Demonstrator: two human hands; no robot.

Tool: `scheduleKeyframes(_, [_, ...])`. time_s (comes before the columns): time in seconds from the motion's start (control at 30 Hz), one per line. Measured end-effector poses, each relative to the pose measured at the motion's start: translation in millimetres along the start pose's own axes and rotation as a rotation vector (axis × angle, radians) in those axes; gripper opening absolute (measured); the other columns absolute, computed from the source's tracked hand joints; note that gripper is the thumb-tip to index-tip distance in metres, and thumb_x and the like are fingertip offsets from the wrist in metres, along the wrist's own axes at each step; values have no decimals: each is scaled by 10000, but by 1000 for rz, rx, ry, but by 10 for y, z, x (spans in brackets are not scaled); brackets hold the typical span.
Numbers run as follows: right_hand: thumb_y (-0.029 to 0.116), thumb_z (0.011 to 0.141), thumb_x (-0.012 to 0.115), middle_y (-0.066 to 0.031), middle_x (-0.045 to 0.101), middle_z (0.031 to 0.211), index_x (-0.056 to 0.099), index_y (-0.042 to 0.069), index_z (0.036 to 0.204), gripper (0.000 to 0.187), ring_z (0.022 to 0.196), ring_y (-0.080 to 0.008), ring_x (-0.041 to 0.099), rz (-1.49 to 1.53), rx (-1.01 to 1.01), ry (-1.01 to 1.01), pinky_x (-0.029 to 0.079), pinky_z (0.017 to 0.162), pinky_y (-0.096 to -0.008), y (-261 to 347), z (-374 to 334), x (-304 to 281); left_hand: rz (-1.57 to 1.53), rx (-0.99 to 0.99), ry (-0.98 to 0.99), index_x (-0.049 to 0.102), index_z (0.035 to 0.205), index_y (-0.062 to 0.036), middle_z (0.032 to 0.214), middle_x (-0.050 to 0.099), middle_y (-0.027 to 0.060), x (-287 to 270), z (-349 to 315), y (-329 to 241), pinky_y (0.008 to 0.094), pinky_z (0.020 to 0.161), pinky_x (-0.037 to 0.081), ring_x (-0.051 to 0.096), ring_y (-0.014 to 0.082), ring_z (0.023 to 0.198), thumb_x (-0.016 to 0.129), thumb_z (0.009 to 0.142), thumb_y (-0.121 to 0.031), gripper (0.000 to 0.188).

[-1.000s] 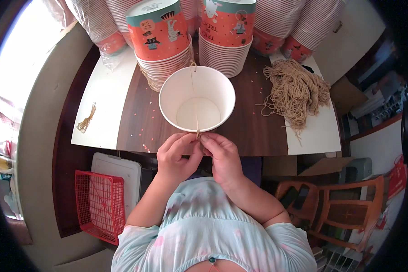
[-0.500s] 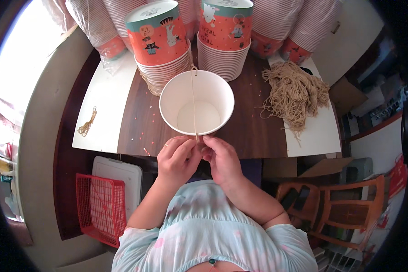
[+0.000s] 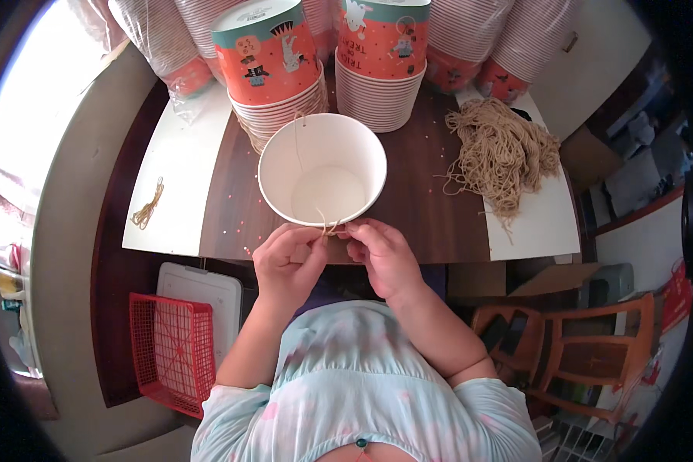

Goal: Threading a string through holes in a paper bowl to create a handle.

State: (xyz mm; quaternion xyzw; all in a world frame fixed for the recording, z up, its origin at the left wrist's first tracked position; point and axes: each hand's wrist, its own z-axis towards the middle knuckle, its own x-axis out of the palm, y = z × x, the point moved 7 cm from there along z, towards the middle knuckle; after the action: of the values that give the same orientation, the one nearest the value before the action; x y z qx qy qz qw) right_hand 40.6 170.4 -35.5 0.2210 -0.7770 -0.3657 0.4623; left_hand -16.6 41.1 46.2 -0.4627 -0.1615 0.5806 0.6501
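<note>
A white paper bucket point(image 3: 285, 173) sits with its mouth tilted toward me at the table's near edge. Tan string passes through a hole at its far rim and hangs down inside. At the near rim, a loop of tan string point(image 3: 331, 229) crosses over itself between my hands. My left hand point(image 3: 289, 258) pinches this string between thumb and fingers, just outside the rim. Close to its right, my right hand point(image 3: 385, 254) also has its fingertips closed on the string, beside the rim. The exact crossing is partly hidden by the fingertips.
Upside-down stacks of orange and green paper buckets point(image 3: 269, 65) stand behind, with plastic-wrapped stacks point(image 3: 470, 31) farther back. A heap of tan string point(image 3: 508, 154) lies right; a small string bundle point(image 3: 148, 206) lies left. Below are a red basket point(image 3: 173, 354) and a wooden chair point(image 3: 593, 346).
The bucket has shifted slightly left. The string across its mouth, taut before, now hangs slack inside. My hands have moved a little apart, and a string crossing shows between them.
</note>
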Motion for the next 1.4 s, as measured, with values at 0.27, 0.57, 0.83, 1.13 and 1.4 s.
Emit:
scheduleKeyframes(0.27, [105, 741, 702, -42, 578, 980, 633, 97, 1013, 280, 797, -203, 560, -1157, -1108, -119, 419, 732, -338, 697, -487, 269, -65, -75, 30, 650, 828, 27, 783, 662, 101, 23, 14, 36, 251, 625, 493, 634, 151, 690, 662, 747, 43, 84])
scheduleKeyframes(0.57, [112, 694, 709, 1, 534, 930, 624, 114, 948, 268, 720, -155, 519, -1395, -1506, 0, 374, 720, -335, 693, -526, 505, -55, -78, 33, 660, 841, 19, 794, 670, 96, 20, 22, 42, 262, 646, 501, 643, 156, 709, 666, 748, 22, 93])
scheduleKeyframes(0.83, [83, 666, 730, -12, 556, 969, 613, 122, 930, 292, 760, -176, 526, -1371, -1459, -61, 358, 747, -352, 673, -512, 498, -72, -71, 39, 657, 828, 14, 751, 633, 37, 42, 16, 61, 210, 595, 420, 544, 74, 669, 667, 764, 27, 66])
scheduleKeyframes(1.13, [105, 725, 657, 5, 545, 916, 617, 85, 832, 117, 758, -166, 505, -1527, -1486, -135, 368, 727, -341, 657, -526, 529, -174, -178, -31, 654, 827, 21, 761, 655, 59, 15, -7, 175, 219, 601, 458, 595, 83, 682, 659, 784, 18, 43])
scheduleKeyframes(1.4, [111, 714, 692, -20, 552, 978, 635, 110, 913, 208, 816, -189, 525, -1415, -1403, -122, 366, 755, -367, 745, -508, 483, -544, -342, 78, 641, 863, 39, 817, 647, 32, 83, -22, 274, 180, 620, 456, 579, 49, 720, 635, 838, 19, 32])
